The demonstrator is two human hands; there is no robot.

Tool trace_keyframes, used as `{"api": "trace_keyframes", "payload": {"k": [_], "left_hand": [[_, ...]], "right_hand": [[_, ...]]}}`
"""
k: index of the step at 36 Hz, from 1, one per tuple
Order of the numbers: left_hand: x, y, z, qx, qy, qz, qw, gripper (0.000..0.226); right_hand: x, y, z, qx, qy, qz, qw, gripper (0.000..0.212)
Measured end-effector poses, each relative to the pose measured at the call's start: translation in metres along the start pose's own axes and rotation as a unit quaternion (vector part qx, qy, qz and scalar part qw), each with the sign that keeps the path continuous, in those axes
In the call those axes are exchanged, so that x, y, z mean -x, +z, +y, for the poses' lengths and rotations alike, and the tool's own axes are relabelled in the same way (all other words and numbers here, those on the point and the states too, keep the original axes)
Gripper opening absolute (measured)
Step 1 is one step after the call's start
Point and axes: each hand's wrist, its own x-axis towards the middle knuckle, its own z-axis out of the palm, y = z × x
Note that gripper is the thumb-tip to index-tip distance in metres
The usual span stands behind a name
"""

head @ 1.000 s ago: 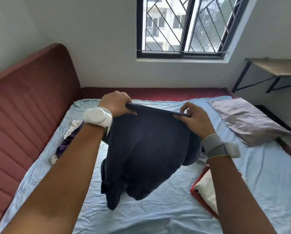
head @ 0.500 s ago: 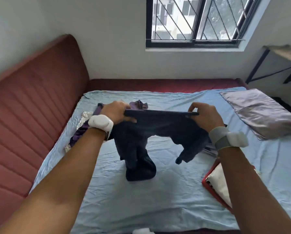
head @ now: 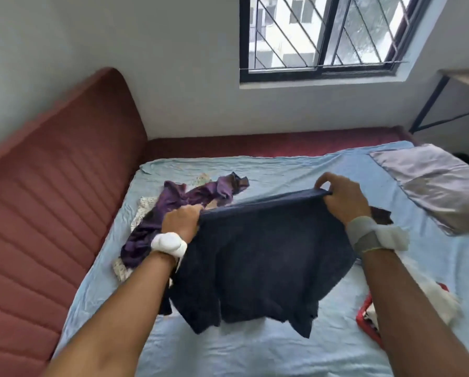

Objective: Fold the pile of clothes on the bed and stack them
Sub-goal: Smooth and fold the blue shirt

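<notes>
A dark navy garment (head: 257,257) hangs spread in the air over the bed (head: 255,349). My left hand (head: 183,220) grips its top left corner and my right hand (head: 339,197) grips its top right corner, so the upper edge is stretched between them. Its lower edge hangs just above the light blue sheet. Behind my left hand lies a crumpled purple garment (head: 189,197) on top of a white patterned cloth (head: 146,205). At the right, partly hidden by my right forearm, sits a red and white folded item (head: 369,317).
A padded red headboard (head: 51,213) runs along the left side of the bed. A grey pillow (head: 439,183) lies at the right. A barred window (head: 323,34) is in the far wall and a shelf on black brackets (head: 461,77) at the far right.
The navy garment, bunched and drooping onto the sheet half a second ago, now hangs spread wide between both hands. My hands moved farther apart, and my view tilted down.
</notes>
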Motion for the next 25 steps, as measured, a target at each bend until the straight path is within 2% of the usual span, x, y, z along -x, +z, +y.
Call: {"api": "trace_keyframes", "payload": {"k": [2,5,7,11,18,21,25], "left_hand": [[-0.028,-0.005,-0.005,0.02,-0.027,0.009,0.999,0.029],[-0.1,-0.03,0.002,0.052,-0.039,0.07,0.995,0.042],[-0.138,-0.053,0.01,0.066,-0.036,0.103,0.992,0.043],[-0.202,-0.104,0.022,0.086,-0.003,0.2,0.976,0.04],[-0.256,-0.164,0.018,0.127,0.014,0.295,0.947,0.041],[-0.256,-0.151,0.005,0.11,0.033,0.299,0.947,0.036],[-0.246,-0.094,-0.018,0.073,0.062,0.211,0.973,0.035]], "right_hand": [[-0.016,0.015,-0.003,0.003,0.016,-0.022,1.0,0.037],[-0.061,0.024,-0.009,-0.03,0.062,0.012,0.998,0.038],[-0.085,0.018,-0.012,-0.034,0.073,0.04,0.996,0.039],[-0.133,-0.006,-0.026,-0.059,0.065,0.113,0.99,0.041],[-0.187,-0.038,-0.05,-0.043,-0.001,0.192,0.981,0.032],[-0.183,-0.029,-0.054,-0.035,-0.016,0.174,0.984,0.028],[-0.161,0.011,-0.041,0.001,-0.012,0.092,0.996,0.03]]}}
